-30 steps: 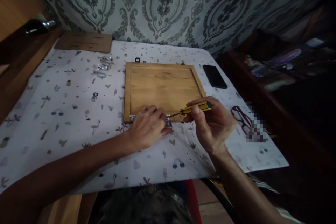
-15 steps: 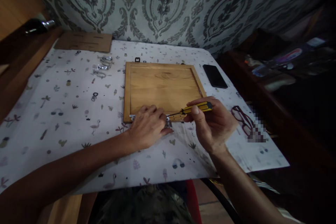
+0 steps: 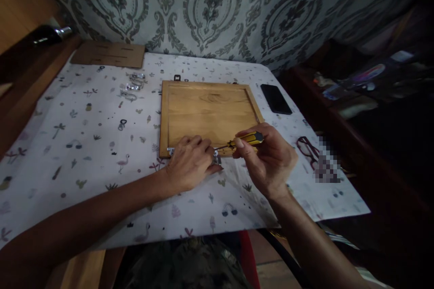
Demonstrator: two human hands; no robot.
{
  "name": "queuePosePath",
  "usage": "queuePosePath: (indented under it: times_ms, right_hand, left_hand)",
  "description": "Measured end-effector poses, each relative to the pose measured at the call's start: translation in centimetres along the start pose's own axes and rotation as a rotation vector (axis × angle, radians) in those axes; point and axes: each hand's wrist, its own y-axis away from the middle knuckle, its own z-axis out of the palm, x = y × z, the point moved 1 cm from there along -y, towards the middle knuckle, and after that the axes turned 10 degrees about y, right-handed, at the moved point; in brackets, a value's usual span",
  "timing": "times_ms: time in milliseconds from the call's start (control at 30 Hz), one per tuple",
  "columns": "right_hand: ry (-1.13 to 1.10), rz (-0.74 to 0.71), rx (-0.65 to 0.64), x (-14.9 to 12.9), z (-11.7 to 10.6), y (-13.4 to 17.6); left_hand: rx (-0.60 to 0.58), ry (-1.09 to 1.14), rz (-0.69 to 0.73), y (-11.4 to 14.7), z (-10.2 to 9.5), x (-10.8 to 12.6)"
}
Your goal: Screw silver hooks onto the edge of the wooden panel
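Observation:
A framed wooden panel (image 3: 210,108) lies flat on the patterned tablecloth. My left hand (image 3: 190,162) rests over its near edge, fingers bent and thumb below, pressing a shiny metal fitting (image 3: 217,159) against the wood. Most of that fitting is hidden under the palm and fingers. In my right hand (image 3: 267,158) is a screwdriver (image 3: 249,139) with a yellow and black handle, gripped between thumb and fingers. It slants left and slightly down, its tip at the fitting beside my left fingers. Any screw there is too small to make out.
Several loose metal fittings (image 3: 134,86) lie left of the panel, with slotted cardboard (image 3: 108,54) behind them. A black phone (image 3: 276,98) and red-framed glasses (image 3: 308,150) are on the right. The patterned wall (image 3: 210,9) rises behind the tablecloth (image 3: 84,180).
My right hand and the screwdriver have shifted a little left, and the handle has turned slightly. My left hand stays in place on the fitting.

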Motion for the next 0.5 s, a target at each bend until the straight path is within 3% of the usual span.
queuePosePath:
  times_ms: [200,267,400,500]
  right_hand:
    - [-0.156,0.092,0.285,-0.7,-1.2,0.2]
    - [-0.162,0.144,0.276,-0.5,-1.5,0.3]
    - [-0.186,0.245,0.213,0.7,-1.9,0.8]
    - [-0.183,0.275,0.178,1.6,-2.1,1.5]
  left_hand:
    - [-0.081,0.075,-0.062,-0.1,-1.6,0.0]
    - [-0.082,0.135,-0.096,-0.1,-3.0,-0.5]
    - [0.049,0.233,-0.167,0.1,-5.8,-2.5]
    - [0.074,0.261,-0.249,0.5,-6.4,-4.5]
